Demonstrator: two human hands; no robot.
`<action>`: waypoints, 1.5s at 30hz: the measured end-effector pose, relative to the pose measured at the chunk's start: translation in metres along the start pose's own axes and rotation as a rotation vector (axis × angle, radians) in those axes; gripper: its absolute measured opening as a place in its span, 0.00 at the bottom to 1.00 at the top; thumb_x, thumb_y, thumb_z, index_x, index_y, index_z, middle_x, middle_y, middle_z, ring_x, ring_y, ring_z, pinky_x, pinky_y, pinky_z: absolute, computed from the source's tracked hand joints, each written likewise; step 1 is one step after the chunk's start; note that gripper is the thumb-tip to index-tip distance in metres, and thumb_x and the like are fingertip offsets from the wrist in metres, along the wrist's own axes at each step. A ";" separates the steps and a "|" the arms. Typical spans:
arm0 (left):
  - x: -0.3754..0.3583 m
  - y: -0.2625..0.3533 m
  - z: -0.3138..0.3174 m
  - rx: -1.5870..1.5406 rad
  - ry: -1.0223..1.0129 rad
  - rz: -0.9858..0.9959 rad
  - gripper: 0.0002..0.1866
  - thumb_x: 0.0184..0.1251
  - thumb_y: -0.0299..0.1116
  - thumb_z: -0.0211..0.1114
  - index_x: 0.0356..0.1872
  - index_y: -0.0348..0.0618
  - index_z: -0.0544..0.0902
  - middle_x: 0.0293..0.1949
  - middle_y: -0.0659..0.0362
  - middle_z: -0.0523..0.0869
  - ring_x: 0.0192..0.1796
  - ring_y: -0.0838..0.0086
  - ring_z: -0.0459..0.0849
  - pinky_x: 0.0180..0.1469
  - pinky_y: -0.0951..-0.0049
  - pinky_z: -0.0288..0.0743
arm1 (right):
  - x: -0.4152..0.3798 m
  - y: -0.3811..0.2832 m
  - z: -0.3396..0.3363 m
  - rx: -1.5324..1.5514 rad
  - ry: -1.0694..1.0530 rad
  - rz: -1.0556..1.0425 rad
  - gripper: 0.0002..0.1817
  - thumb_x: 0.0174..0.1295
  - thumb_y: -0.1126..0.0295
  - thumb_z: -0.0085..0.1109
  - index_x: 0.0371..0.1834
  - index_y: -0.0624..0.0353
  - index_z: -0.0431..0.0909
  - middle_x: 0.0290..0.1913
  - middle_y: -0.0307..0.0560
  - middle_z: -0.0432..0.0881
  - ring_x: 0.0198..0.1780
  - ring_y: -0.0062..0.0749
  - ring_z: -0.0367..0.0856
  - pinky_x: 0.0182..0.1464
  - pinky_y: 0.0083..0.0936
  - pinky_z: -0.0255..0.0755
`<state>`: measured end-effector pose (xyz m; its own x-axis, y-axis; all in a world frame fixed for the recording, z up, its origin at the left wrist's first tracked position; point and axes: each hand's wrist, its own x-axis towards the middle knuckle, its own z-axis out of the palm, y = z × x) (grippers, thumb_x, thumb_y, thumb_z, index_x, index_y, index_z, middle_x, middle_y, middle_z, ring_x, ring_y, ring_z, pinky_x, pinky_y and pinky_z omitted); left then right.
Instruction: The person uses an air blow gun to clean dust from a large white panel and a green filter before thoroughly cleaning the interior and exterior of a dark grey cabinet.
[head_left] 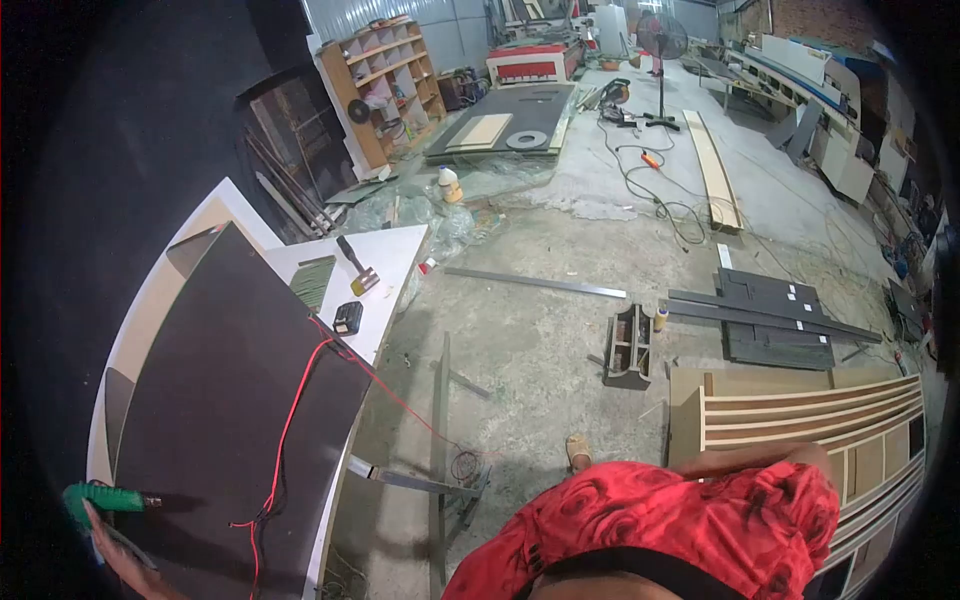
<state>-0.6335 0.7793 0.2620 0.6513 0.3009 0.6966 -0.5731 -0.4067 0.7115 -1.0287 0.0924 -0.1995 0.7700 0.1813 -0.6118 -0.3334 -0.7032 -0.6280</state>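
My left hand is at the lower left, wrapped round the handle of a green heat gun. The gun's metal nozzle points right, over a dark curved panel on the workbench. A red cord runs across this panel, with its end near the lower middle. Beyond the panel, a brush with a dark handle and a black battery pack rest on a white board. Part of my right arm shows by the red clothing; my right hand is hidden.
A metal trestle leg juts out beside the bench. On the concrete floor are a wooden tool caddy, a long metal bar, dark panels and a slatted wooden frame. A standing fan and loose cables are farther back.
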 end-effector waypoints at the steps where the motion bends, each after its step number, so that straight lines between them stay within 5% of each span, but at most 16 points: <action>1: 0.000 0.003 0.003 0.006 -0.007 -0.003 0.27 0.76 0.46 0.44 0.64 0.35 0.72 0.59 0.50 0.78 0.60 0.69 0.74 0.66 0.69 0.63 | -0.001 0.000 0.008 0.011 -0.005 0.008 0.20 0.55 0.54 0.60 0.43 0.59 0.83 0.39 0.58 0.85 0.43 0.50 0.84 0.46 0.43 0.77; 3: -0.005 0.005 0.016 -0.018 -0.005 -0.131 0.28 0.77 0.47 0.44 0.65 0.34 0.71 0.61 0.53 0.77 0.61 0.70 0.73 0.66 0.70 0.63 | -0.007 0.003 0.010 0.012 -0.001 0.033 0.20 0.55 0.54 0.60 0.43 0.59 0.83 0.39 0.58 0.85 0.43 0.50 0.84 0.46 0.43 0.77; 4: -0.006 0.002 0.017 0.070 -0.056 -0.003 0.27 0.77 0.46 0.45 0.65 0.34 0.72 0.61 0.54 0.76 0.60 0.72 0.73 0.66 0.71 0.62 | -0.012 0.006 0.006 0.006 0.006 0.051 0.20 0.55 0.54 0.60 0.43 0.59 0.83 0.39 0.58 0.85 0.43 0.50 0.84 0.45 0.43 0.77; 7: -0.012 0.011 0.027 0.067 -0.159 -0.024 0.25 0.77 0.43 0.45 0.64 0.34 0.72 0.61 0.54 0.77 0.60 0.72 0.73 0.65 0.71 0.62 | -0.018 0.012 -0.016 -0.029 0.018 0.084 0.20 0.55 0.54 0.60 0.42 0.59 0.83 0.39 0.58 0.85 0.42 0.50 0.84 0.45 0.43 0.77; 15: 0.002 -0.037 0.018 0.177 -0.101 0.113 0.24 0.77 0.41 0.47 0.64 0.34 0.72 0.60 0.56 0.78 0.60 0.71 0.72 0.68 0.70 0.56 | -0.018 0.022 -0.020 -0.014 0.046 0.139 0.20 0.55 0.55 0.60 0.42 0.59 0.83 0.39 0.58 0.85 0.42 0.50 0.84 0.45 0.43 0.77; 21: -0.010 -0.019 0.030 0.098 -0.050 -0.023 0.25 0.77 0.43 0.48 0.64 0.34 0.72 0.59 0.56 0.78 0.59 0.72 0.72 0.65 0.71 0.59 | -0.008 0.027 -0.026 -0.005 0.039 0.164 0.20 0.55 0.55 0.60 0.42 0.59 0.83 0.39 0.57 0.85 0.42 0.49 0.84 0.45 0.43 0.77; 27: 0.003 -0.043 0.013 0.261 -0.085 0.151 0.24 0.78 0.42 0.47 0.64 0.33 0.72 0.56 0.55 0.78 0.57 0.73 0.73 0.63 0.71 0.62 | 0.004 0.029 -0.006 0.053 0.039 0.182 0.20 0.55 0.55 0.60 0.42 0.59 0.83 0.39 0.57 0.85 0.42 0.49 0.84 0.45 0.42 0.77; 33: -0.005 -0.022 0.024 0.229 -0.053 -0.010 0.24 0.78 0.40 0.47 0.65 0.34 0.72 0.56 0.55 0.78 0.58 0.71 0.73 0.64 0.70 0.61 | 0.002 0.035 -0.001 0.086 0.048 0.227 0.20 0.55 0.55 0.60 0.42 0.59 0.83 0.39 0.57 0.85 0.42 0.49 0.84 0.45 0.42 0.77; 45: 0.000 -0.038 0.013 0.302 -0.052 0.112 0.23 0.77 0.42 0.48 0.63 0.40 0.75 0.50 0.57 0.77 0.55 0.71 0.74 0.61 0.71 0.63 | 0.001 0.047 0.004 0.136 0.047 0.316 0.19 0.55 0.55 0.60 0.41 0.59 0.83 0.38 0.57 0.85 0.41 0.48 0.84 0.45 0.42 0.77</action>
<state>-0.6051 0.7836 0.2336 0.6212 0.1984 0.7581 -0.4747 -0.6745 0.5654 -1.0457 0.0623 -0.2313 0.6405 -0.0652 -0.7652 -0.6262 -0.6211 -0.4713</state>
